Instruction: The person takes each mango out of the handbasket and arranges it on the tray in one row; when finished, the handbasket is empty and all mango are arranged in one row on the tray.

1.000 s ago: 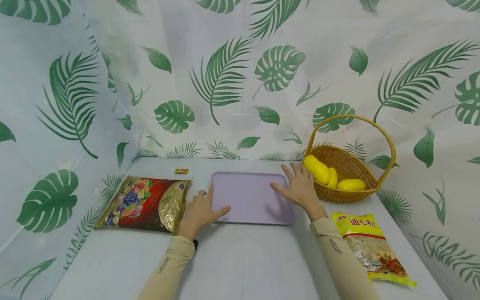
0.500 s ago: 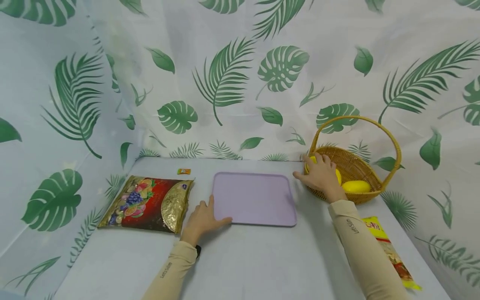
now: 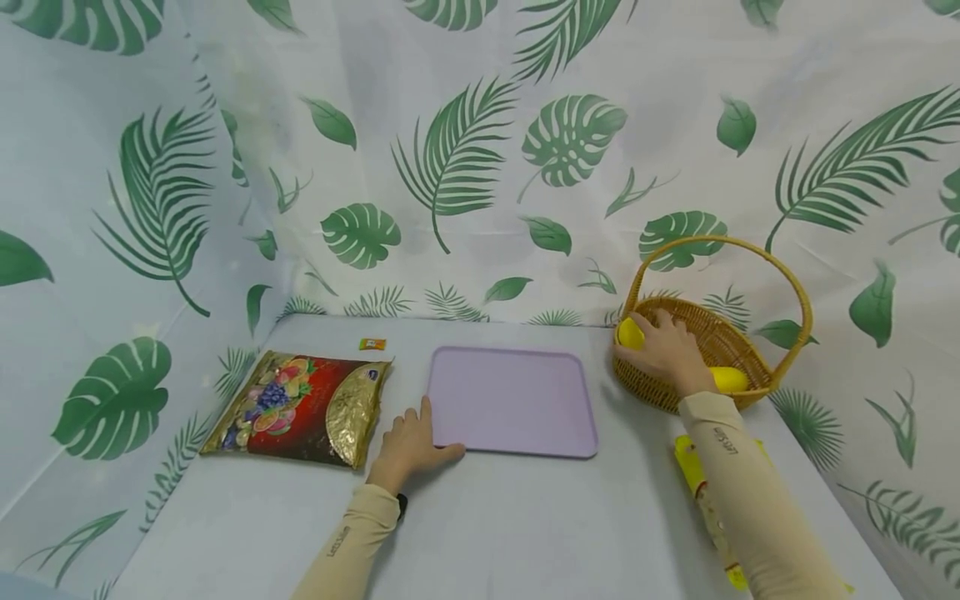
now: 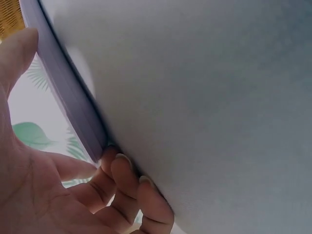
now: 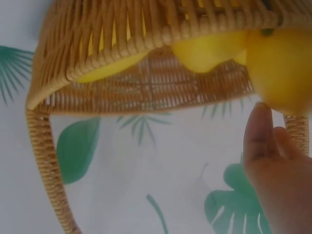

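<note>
A lilac tray (image 3: 513,400) lies flat mid-table. My left hand (image 3: 420,437) rests on the table at the tray's near-left corner, thumb along its left edge. In the left wrist view the fingers (image 4: 126,178) touch the tray's rim (image 4: 73,112). My right hand (image 3: 662,348) reaches into a wicker basket (image 3: 750,350) and curls over a yellow fruit (image 3: 630,333). A second yellow fruit (image 3: 729,380) lies beside it. In the right wrist view a fingertip (image 5: 258,131) touches the yellow fruit (image 5: 280,68) above the basket weave (image 5: 146,83).
A red and gold snack bag (image 3: 300,408) lies left of the tray, with a small orange packet (image 3: 372,343) behind it. A yellow food packet (image 3: 693,475) sits under my right forearm. Leaf-print cloth walls in the table at the back and sides.
My right hand left the tray's far-right corner, moved right into the basket and closed over a yellow fruit. The left hand stayed at the tray's corner.
</note>
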### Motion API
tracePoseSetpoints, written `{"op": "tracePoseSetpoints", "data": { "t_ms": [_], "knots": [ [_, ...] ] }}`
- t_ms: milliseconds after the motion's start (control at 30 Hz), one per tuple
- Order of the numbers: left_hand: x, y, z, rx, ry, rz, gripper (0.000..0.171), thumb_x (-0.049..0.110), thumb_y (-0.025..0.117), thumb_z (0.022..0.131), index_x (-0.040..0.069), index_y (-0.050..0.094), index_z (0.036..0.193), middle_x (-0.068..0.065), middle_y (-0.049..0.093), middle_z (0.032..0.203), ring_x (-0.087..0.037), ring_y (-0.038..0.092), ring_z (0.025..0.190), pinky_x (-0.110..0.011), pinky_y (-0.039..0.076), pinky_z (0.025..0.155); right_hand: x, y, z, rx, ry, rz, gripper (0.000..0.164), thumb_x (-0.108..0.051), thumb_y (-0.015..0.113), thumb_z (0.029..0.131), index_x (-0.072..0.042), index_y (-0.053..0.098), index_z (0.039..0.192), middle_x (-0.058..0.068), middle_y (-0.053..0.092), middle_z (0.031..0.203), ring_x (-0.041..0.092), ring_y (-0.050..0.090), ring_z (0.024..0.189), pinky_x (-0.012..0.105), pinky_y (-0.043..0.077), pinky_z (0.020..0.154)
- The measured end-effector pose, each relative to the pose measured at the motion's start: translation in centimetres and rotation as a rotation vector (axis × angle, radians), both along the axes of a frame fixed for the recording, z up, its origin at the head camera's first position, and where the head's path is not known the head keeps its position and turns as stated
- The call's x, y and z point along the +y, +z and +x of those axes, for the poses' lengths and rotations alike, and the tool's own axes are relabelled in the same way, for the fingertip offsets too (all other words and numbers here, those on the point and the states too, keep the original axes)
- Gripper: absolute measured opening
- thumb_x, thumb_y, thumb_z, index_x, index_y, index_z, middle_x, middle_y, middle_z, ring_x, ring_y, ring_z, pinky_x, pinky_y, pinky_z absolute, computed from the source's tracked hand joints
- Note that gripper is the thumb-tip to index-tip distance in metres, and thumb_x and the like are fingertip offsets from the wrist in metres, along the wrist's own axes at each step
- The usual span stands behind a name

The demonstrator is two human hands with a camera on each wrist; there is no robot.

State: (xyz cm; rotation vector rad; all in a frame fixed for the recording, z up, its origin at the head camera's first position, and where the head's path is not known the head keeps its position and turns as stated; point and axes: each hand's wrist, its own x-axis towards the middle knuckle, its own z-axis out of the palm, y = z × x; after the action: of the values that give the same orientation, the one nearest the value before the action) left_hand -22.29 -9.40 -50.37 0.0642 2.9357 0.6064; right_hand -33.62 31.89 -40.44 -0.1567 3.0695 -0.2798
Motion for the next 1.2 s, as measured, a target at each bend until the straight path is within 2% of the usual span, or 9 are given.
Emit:
{"op": "tracePoseSetpoints", "data": {
  "t_ms": [133,267,567,800,967,1200],
  "knots": [
    [-0.2,-0.2,-0.1,0.004,0.006,-0.001,0.115,0.072,0.064,0.07,0.002,0.021,0.15,-0.028,0.044,0.14,-0.044,0.044,0.127,-0.06,0.042,0.097,0.2,-0.2,-0.4,-0.039,0.005,-0.013,0.086,-0.065,0.046,0.088,-0.013,0.021,0.152,0.038,0.014,0.149,0.064,0.016,0.13,0.074,0.016,0.105],
    [-0.2,-0.4,-0.2,0.018,-0.006,-0.01,0.115,0.072,0.064,0.07,0.001,0.022,0.15,-0.027,0.046,0.138,-0.043,0.047,0.125,-0.06,0.044,0.095,0.8,-0.8,-0.5,-0.049,0.004,0.002,0.083,-0.061,0.047,0.089,-0.012,0.021,0.152,0.04,0.019,0.145,0.065,0.021,0.128,0.074,0.02,0.104],
    [-0.3,-0.5,-0.3,0.015,-0.002,-0.031,0.117,0.075,0.063,0.069,0.001,0.023,0.15,-0.026,0.047,0.137,-0.041,0.049,0.123,-0.058,0.045,0.093,1.2,-1.1,-0.6,0.009,0.04,0.042,0.069,-0.041,0.049,0.095,-0.009,0.023,0.15,0.039,0.034,0.137,0.062,0.032,0.121,0.071,0.029,0.101],
    [-0.4,-0.4,-0.3,0.009,-0.006,-0.027,0.116,0.075,0.063,0.069,0.001,0.023,0.15,-0.026,0.047,0.137,-0.042,0.049,0.123,-0.059,0.045,0.092,1.1,-0.7,-0.2,0.062,0.029,0.018,0.068,-0.041,0.047,0.095,-0.01,0.024,0.151,0.04,0.033,0.137,0.062,0.034,0.118,0.07,0.033,0.096],
    [-0.4,-0.2,-0.4,0.015,-0.008,-0.024,0.116,0.074,0.064,0.069,0.001,0.023,0.15,-0.026,0.047,0.137,-0.042,0.05,0.122,-0.058,0.045,0.093,0.7,-0.3,0.0,0.125,0.023,0.001,0.068,-0.043,0.049,0.094,-0.013,0.026,0.15,0.036,0.038,0.133,0.056,0.04,0.112,0.066,0.036,0.091],
    [-0.3,-0.1,-0.2,0.013,-0.013,-0.019,0.116,0.072,0.066,0.069,0.0,0.024,0.149,-0.027,0.049,0.135,-0.043,0.052,0.119,-0.057,0.047,0.091,-0.4,-0.1,0.6,0.155,0.024,-0.094,0.069,-0.044,0.05,0.095,-0.014,0.025,0.151,0.038,0.036,0.133,0.055,0.039,0.112,0.064,0.037,0.089]
  ]
}}
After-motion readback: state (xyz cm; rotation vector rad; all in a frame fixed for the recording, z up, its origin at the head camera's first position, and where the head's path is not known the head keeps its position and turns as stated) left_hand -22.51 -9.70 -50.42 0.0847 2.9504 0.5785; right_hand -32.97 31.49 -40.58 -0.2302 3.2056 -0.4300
